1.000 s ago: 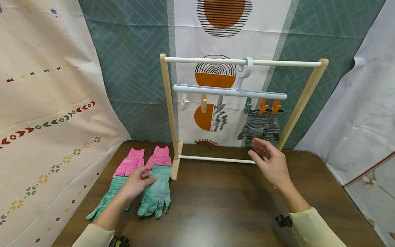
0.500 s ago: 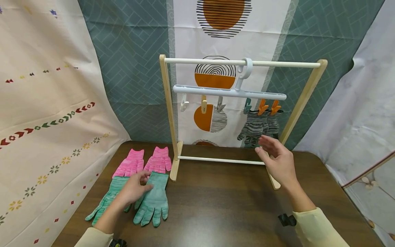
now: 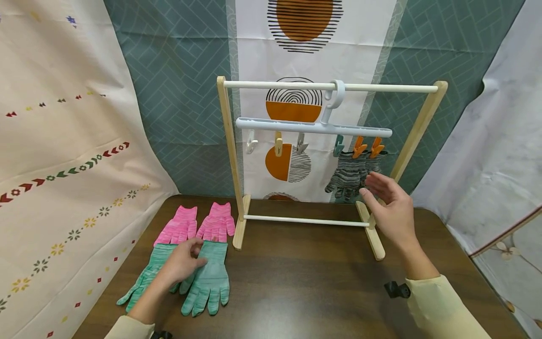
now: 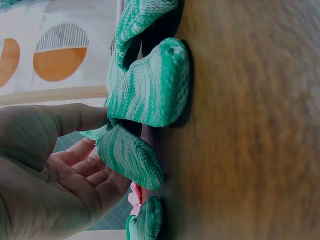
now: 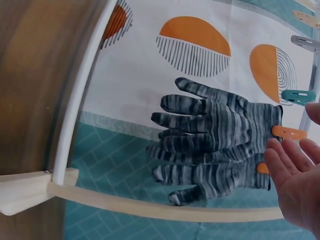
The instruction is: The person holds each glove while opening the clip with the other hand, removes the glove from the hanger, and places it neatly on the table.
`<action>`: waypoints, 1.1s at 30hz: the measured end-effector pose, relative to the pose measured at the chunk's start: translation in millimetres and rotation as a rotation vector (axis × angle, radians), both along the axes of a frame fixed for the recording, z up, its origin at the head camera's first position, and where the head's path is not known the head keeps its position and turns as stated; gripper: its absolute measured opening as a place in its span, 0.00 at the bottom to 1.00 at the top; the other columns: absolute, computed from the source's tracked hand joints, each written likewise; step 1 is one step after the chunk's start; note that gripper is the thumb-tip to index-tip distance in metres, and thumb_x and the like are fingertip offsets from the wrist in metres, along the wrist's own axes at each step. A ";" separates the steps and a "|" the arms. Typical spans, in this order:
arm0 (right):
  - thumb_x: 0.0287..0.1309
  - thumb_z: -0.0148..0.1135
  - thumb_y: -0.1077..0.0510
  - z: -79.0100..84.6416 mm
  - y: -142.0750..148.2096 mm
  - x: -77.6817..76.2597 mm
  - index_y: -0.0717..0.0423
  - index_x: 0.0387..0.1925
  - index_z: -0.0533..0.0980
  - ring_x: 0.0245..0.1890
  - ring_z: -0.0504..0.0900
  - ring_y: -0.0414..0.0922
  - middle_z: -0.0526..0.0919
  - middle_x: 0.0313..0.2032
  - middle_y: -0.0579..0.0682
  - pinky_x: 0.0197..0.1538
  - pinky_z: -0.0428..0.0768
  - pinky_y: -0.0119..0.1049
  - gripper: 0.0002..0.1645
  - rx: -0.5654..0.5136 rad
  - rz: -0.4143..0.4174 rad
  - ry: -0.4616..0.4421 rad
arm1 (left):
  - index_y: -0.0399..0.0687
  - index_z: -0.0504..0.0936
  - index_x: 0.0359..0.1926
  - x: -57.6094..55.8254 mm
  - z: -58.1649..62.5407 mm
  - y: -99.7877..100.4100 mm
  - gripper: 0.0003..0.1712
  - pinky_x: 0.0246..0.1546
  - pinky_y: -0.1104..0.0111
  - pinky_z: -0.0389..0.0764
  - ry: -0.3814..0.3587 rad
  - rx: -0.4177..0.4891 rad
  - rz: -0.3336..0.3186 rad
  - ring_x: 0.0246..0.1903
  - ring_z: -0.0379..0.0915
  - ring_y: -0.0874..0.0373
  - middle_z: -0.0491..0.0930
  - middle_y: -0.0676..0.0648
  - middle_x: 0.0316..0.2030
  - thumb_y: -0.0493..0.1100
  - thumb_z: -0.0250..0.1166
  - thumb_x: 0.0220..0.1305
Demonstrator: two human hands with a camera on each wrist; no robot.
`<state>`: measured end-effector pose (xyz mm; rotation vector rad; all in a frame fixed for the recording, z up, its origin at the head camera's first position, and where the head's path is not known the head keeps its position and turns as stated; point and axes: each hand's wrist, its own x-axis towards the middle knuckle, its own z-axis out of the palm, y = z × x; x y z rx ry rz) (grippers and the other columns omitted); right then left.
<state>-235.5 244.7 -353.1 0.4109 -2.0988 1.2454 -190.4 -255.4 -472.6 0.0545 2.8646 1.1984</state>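
In the head view my left hand point(image 3: 181, 262) holds the right-hand green knit glove point(image 3: 211, 278) by its left edge near the cuff. The left wrist view shows the thumb on the green glove point(image 4: 137, 92) and the other fingers behind it. That glove lies palm-down on the table, fingers toward me, just below a pink glove point(image 3: 217, 223). My right hand point(image 3: 391, 209) hovers in the air by the rack's right leg, its fingers relaxed and holding nothing. Grey striped gloves point(image 5: 215, 130) hang near it from orange clips point(image 5: 290, 132).
A wooden rack with a white top bar point(image 3: 271, 85) carries a pale hanger point(image 3: 288, 125). White point(image 3: 251, 142), yellow point(image 3: 278, 144), grey point(image 3: 301, 144) and teal point(image 3: 338, 146) clips hang from it. A second green glove point(image 3: 158, 263) and pink glove point(image 3: 182, 225) lie at left.
The left hand has drawn the green glove down and slightly left, baring more of the pink glove above it. The right hand has drifted right and up.
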 end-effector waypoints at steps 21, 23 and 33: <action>0.59 0.66 0.56 37.9 -5.8 -20.3 0.56 0.62 0.71 0.55 0.78 0.51 0.79 0.55 0.55 0.57 0.74 0.38 0.30 0.022 -0.092 0.047 | 0.36 0.73 0.57 3.3 -0.3 -4.6 0.28 0.32 0.62 0.73 -0.022 -0.006 0.031 0.32 0.72 0.55 0.76 0.47 0.32 0.34 0.69 0.54; 0.58 0.67 0.53 33.3 -1.2 -30.7 0.53 0.63 0.71 0.55 0.78 0.48 0.79 0.55 0.52 0.57 0.73 0.37 0.31 0.023 -0.093 0.052 | 0.37 0.73 0.57 4.3 0.8 -5.5 0.27 0.32 0.62 0.74 -0.024 -0.002 0.035 0.33 0.73 0.54 0.77 0.47 0.33 0.35 0.69 0.55; 0.58 0.67 0.51 35.7 -6.2 -44.9 0.51 0.62 0.72 0.56 0.77 0.46 0.78 0.57 0.50 0.58 0.73 0.37 0.31 0.039 -0.111 0.090 | 0.37 0.70 0.60 1.5 11.5 -4.8 0.28 0.32 0.63 0.76 0.022 0.031 0.046 0.39 0.75 0.50 0.78 0.42 0.41 0.37 0.67 0.59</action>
